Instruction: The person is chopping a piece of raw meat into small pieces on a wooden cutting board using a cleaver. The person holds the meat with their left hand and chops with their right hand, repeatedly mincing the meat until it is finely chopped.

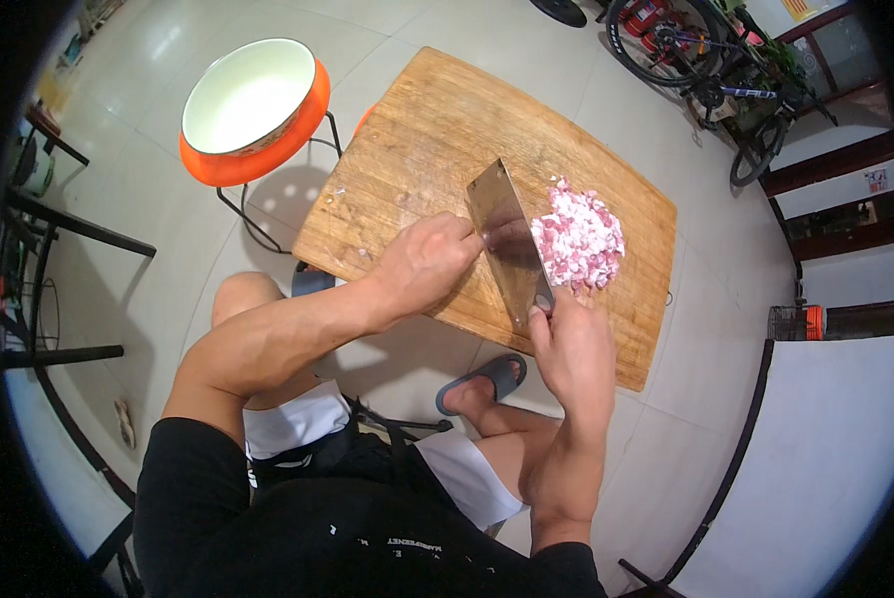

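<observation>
"What does the head view give you at your end?"

"I have the right hand (575, 344) clasped round the handle of a cleaver (507, 234), its thumb by the base of the blade. The broad blade reaches away from the body over the wooden board (387, 149)."

"And the left hand (427, 259)?"

"Fingers bent, tips at the blade's left side. I can't tell from here whether it pinches the steel or merely rests there."

"Where's the chopped meat (579, 239)?"

"Pink and white, heaped on the right half of the board, just right of the blade. I also see a few small scraps (363, 252) near the board's left edge."

"Anything round about?"

"To the left I've got a white-lined bowl (250, 95) on an orange stool (198, 171). At the upper right, a bicycle (711, 92) stands on the tiled floor (507, 45)."
</observation>
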`<state>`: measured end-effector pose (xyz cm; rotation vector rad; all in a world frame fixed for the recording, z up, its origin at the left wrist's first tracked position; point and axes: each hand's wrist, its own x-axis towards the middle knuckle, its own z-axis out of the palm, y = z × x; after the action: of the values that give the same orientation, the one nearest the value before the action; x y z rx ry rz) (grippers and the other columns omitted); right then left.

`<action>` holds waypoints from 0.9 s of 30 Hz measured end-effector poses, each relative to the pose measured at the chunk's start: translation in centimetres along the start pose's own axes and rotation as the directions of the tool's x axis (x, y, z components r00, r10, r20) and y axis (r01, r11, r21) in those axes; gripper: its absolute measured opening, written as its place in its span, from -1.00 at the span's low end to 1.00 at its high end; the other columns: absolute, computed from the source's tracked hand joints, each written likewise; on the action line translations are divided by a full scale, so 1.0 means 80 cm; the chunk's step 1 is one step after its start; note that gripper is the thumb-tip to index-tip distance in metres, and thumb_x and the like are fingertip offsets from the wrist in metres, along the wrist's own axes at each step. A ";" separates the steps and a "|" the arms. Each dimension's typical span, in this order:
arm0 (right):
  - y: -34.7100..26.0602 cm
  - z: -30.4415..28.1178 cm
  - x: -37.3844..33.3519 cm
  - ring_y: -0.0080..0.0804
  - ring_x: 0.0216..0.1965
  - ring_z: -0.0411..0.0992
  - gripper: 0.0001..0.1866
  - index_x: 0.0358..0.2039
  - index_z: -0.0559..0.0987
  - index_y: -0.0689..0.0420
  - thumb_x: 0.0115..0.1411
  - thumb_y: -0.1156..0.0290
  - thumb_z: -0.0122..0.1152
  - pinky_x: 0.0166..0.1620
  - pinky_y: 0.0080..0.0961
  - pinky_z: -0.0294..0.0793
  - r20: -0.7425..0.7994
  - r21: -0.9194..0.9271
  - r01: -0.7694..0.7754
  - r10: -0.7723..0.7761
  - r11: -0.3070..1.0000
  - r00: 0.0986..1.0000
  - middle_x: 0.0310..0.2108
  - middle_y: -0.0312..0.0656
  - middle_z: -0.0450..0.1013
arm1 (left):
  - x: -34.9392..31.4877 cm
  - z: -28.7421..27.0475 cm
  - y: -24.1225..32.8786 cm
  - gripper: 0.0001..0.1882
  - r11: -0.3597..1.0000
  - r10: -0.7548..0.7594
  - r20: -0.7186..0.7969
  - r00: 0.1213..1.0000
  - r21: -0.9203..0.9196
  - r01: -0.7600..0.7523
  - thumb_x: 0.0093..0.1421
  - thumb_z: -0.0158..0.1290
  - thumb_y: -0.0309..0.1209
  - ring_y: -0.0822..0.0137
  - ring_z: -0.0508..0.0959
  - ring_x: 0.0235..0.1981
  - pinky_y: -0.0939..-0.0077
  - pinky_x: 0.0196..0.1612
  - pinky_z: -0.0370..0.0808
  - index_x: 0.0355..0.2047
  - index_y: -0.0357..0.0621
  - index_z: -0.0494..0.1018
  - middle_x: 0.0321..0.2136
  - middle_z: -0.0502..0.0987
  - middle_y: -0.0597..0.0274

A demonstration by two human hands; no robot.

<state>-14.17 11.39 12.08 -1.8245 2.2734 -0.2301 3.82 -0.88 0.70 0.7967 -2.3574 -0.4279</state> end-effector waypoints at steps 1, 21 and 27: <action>-0.002 -0.001 -0.002 0.37 -0.28 0.59 -0.76 -0.24 0.60 0.29 0.36 0.32 0.21 -0.15 0.22 0.55 0.009 -0.006 -0.012 0.012 1.000 1.000 -0.38 0.29 0.59 | 0.000 0.000 0.000 -0.90 1.000 0.002 0.010 1.000 -0.001 -0.002 0.24 0.14 -0.46 -0.07 0.62 -0.18 0.07 -0.12 0.60 -0.30 -0.23 0.54 -0.32 0.55 0.03; -0.002 0.011 0.023 0.37 -0.17 0.57 -0.69 -0.33 0.58 0.40 0.35 0.33 0.22 -0.08 0.19 0.52 0.094 -0.072 0.090 -0.084 0.993 0.992 -0.33 0.38 0.56 | 0.006 0.009 -0.017 -0.91 1.000 0.016 -0.044 0.999 0.014 -0.015 0.15 0.13 -0.48 -0.05 0.67 -0.16 0.09 -0.12 0.66 -0.38 -0.24 0.59 -0.35 0.60 0.00; -0.014 0.021 0.040 0.37 -0.17 0.57 -0.66 -0.34 0.58 0.44 0.35 0.32 0.24 -0.08 0.15 0.53 0.054 -0.042 0.017 -0.014 0.999 0.998 -0.32 0.35 0.57 | 0.005 0.012 -0.006 -0.92 0.992 0.125 0.024 0.992 -0.025 -0.125 0.14 0.13 -0.49 -0.02 0.67 -0.17 0.12 -0.12 0.64 -0.37 -0.22 0.60 -0.35 0.61 0.03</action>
<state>-13.34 8.03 10.53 -1.8466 2.2451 -0.1340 3.18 -1.43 -0.10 0.6321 -2.4055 -0.4144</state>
